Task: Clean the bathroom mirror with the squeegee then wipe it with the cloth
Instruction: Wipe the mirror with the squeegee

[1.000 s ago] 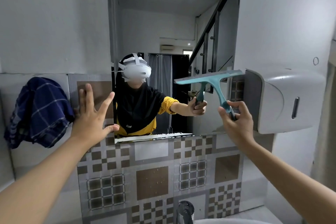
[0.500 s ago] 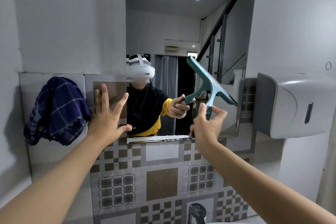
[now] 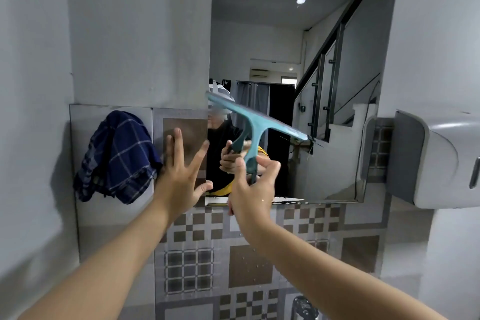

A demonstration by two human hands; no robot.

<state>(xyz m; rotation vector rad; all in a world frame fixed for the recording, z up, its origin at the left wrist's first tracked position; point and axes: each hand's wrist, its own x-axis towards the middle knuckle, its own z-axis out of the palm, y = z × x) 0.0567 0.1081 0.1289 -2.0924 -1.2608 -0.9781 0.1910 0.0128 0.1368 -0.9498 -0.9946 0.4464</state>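
A tall mirror (image 3: 285, 41) hangs on the wall ahead, reflecting a person, a staircase and a ceiling light. My right hand (image 3: 253, 191) grips the handle of a teal squeegee (image 3: 255, 125), whose blade tilts down to the right against the lower left part of the glass. My left hand (image 3: 181, 174) rests flat with fingers spread on the brown tile just left of the mirror's edge. A dark blue checked cloth (image 3: 117, 157) hangs on the wall to the left of that hand.
A grey and white dispenser (image 3: 439, 161) juts out from the wall at the right, level with the mirror's bottom. Patterned tiles (image 3: 249, 265) cover the wall below the mirror. The top of a chrome tap (image 3: 304, 306) shows at the bottom edge.
My right hand has carried the squeegee leftwards across the mirror, from beside the dispenser to the lower left of the glass. The left hand has stayed on the tile.
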